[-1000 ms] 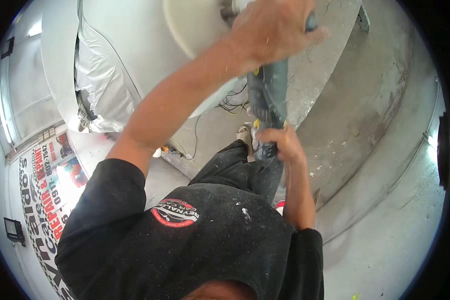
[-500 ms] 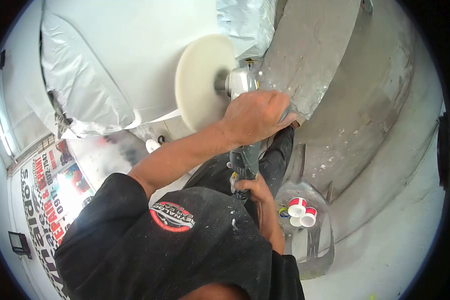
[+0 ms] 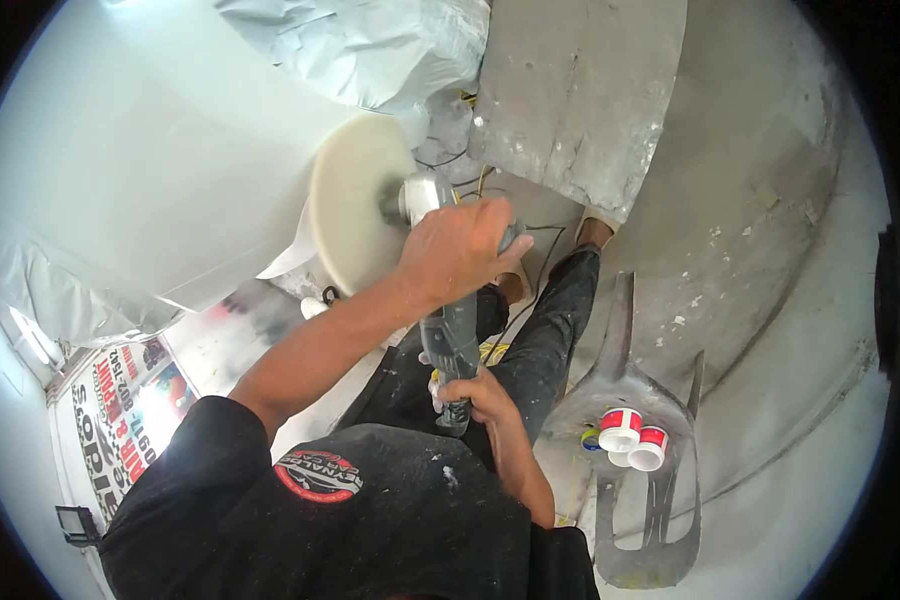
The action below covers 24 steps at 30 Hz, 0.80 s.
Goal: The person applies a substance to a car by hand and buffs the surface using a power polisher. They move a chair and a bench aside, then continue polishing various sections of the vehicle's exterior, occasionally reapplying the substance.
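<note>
From here, the white car panel (image 3: 200, 160) fills the left, plastic sheeting (image 3: 390, 40) beside it, presumably for cover. The polisher (image 3: 450, 340) is held in front of the person, its pale round pad (image 3: 340, 205) facing the panel; contact is unclear. The left hand (image 3: 460, 250) clamps the front handle, the right hand (image 3: 480, 395) the rear grip, probably for steadiness. The polisher looks grey, silver-headed, dusty. Cups (image 3: 622, 432) sit rightmost.

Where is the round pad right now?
In the head view, the round pad is left of centre, mounted on the front end of the power tool, between the white panel and the person's left hand.
</note>
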### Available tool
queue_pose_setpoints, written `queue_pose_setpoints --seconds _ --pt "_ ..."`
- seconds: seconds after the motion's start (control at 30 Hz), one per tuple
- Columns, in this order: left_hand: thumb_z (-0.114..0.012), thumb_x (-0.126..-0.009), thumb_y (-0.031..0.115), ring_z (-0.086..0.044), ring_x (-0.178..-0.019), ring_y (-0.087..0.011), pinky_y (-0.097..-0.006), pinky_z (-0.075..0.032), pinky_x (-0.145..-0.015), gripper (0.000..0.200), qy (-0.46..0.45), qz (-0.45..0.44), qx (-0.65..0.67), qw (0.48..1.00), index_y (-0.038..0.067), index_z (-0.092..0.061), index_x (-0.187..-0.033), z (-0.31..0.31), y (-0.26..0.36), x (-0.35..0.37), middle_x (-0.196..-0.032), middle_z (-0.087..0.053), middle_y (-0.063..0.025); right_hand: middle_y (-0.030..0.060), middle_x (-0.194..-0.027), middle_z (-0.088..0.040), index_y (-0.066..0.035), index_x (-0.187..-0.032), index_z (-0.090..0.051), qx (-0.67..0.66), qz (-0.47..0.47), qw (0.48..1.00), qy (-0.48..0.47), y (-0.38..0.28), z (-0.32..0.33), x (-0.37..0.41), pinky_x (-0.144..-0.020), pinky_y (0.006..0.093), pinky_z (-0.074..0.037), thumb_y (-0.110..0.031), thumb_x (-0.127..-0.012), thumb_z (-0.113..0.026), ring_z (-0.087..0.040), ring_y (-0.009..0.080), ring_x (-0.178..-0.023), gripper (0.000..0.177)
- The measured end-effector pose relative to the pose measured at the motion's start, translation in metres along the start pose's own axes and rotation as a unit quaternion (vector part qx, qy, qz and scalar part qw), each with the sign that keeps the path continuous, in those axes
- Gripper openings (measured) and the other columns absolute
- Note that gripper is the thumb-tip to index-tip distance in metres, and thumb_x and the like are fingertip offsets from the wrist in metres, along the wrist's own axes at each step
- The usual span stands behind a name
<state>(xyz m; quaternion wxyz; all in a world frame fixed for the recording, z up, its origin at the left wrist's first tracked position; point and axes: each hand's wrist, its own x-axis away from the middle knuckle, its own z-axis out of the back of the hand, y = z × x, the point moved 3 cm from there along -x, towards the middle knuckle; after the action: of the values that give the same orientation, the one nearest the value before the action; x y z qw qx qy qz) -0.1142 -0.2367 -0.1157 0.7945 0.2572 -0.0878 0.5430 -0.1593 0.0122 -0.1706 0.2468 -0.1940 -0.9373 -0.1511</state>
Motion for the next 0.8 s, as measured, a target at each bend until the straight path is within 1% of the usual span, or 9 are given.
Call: queue_pose_setpoints --seconds 0.2,0.27,0.3,0.43,0.5,0.6,0.7,0.8 --pt "-0.078 -0.087 0.037 -0.068 -0.076 -0.0442 -0.0529 -0.053 -0.066 0.041 -0.02 0.02 0.031 0.999 0.001 -0.057 -0.089 -0.064 -0.039 -0.047 -0.078 -0.066 -0.0211 0.0145 -0.081 -0.066 0.007 -0.133 -0.057 -0.061 -0.013 0.998 -0.032 -0.022 0.033 -0.038 -0.062 0.0377 -0.057 -0.006 -0.068 -0.07 -0.067 0.0252 -0.064 0.068" --pt "-0.077 -0.088 0.036 -0.068 -0.077 -0.0456 -0.0532 -0.054 -0.069 0.041 -0.054 0.033 0.036 0.997 0.001 -0.056 -0.088 -0.078 -0.05 -0.059 -0.077 -0.067 -0.0222 0.0146 -0.081 -0.066 0.006 -0.133 -0.056 -0.073 -0.012 0.997 -0.032 -0.024 0.042 -0.05 -0.062 0.038 -0.057 -0.006 -0.069 -0.07 -0.067 0.0255 -0.064 0.067" --pt "-0.076 -0.088 0.036 -0.068 -0.078 -0.0463 -0.0533 -0.054 -0.071 0.041 -0.073 0.041 0.038 0.996 0.0 -0.056 -0.087 -0.084 -0.054 -0.063 -0.077 -0.068 -0.0227 0.0151 -0.081 -0.066 0.005 -0.132 -0.057 -0.073 -0.008 0.997 -0.027 -0.025 0.046 -0.055 -0.061 0.0388 -0.057 -0.006 -0.07 -0.069 -0.067 0.026 -0.064 0.064" --pt "-0.08 -0.085 0.037 -0.067 -0.078 -0.0467 -0.0532 -0.053 -0.069 0.044 -0.11 0.072 0.045 0.99 -0.001 -0.057 -0.086 -0.099 -0.068 -0.074 -0.077 -0.067 -0.0244 0.0158 -0.081 -0.066 0.005 -0.131 -0.059 -0.094 -0.009 0.995 -0.018 -0.025 0.049 -0.067 -0.06 0.0401 -0.058 -0.007 -0.072 -0.068 -0.066 0.0263 -0.063 0.06" --pt "-0.08 -0.085 0.037 -0.067 -0.078 -0.0473 -0.0529 -0.053 -0.069 0.044 -0.124 0.074 0.058 0.988 -0.001 -0.057 -0.086 -0.105 -0.073 -0.078 -0.077 -0.066 -0.0251 0.016 -0.081 -0.066 0.005 -0.13 -0.06 -0.114 -0.013 0.993 -0.011 -0.026 0.049 -0.071 -0.06 0.0405 -0.058 -0.007 -0.073 -0.067 -0.066 0.0262 -0.063 0.059" --pt "-0.08 -0.085 0.037 -0.067 -0.078 -0.0473 -0.0532 -0.052 -0.069 0.044 -0.127 0.068 0.056 0.988 -0.001 -0.058 -0.087 -0.114 -0.078 -0.079 -0.076 -0.067 -0.0245 0.0132 -0.082 -0.066 0.004 -0.132 -0.06 -0.128 -0.02 0.991 -0.025 -0.029 0.048 -0.073 -0.061 0.0382 -0.056 -0.004 -0.074 -0.067 -0.065 0.0242 -0.064 0.059" --pt "-0.078 -0.086 0.038 -0.067 -0.08 -0.0467 -0.0531 -0.053 -0.071 0.045 -0.157 0.085 0.073 0.981 -0.002 -0.058 -0.089 -0.123 -0.083 -0.078 -0.079 -0.067 -0.0249 0.0134 -0.083 -0.066 0.004 -0.133 -0.059 -0.144 -0.024 0.989 -0.03 -0.018 0.055 -0.081 -0.061 0.0386 -0.056 -0.005 -0.074 -0.068 -0.066 0.0245 -0.065 0.06" --pt "-0.076 -0.088 0.038 -0.068 -0.084 -0.0456 -0.0529 -0.054 -0.074 0.044 -0.146 0.077 0.054 0.985 -0.002 -0.058 -0.09 -0.129 -0.082 -0.067 -0.084 -0.068 -0.0254 0.0136 -0.083 -0.067 0.003 -0.133 -0.059 -0.155 -0.044 0.987 -0.023 -0.009 0.056 -0.074 -0.061 0.0392 -0.057 -0.006 -0.075 -0.069 -0.067 0.0248 -0.065 0.06"
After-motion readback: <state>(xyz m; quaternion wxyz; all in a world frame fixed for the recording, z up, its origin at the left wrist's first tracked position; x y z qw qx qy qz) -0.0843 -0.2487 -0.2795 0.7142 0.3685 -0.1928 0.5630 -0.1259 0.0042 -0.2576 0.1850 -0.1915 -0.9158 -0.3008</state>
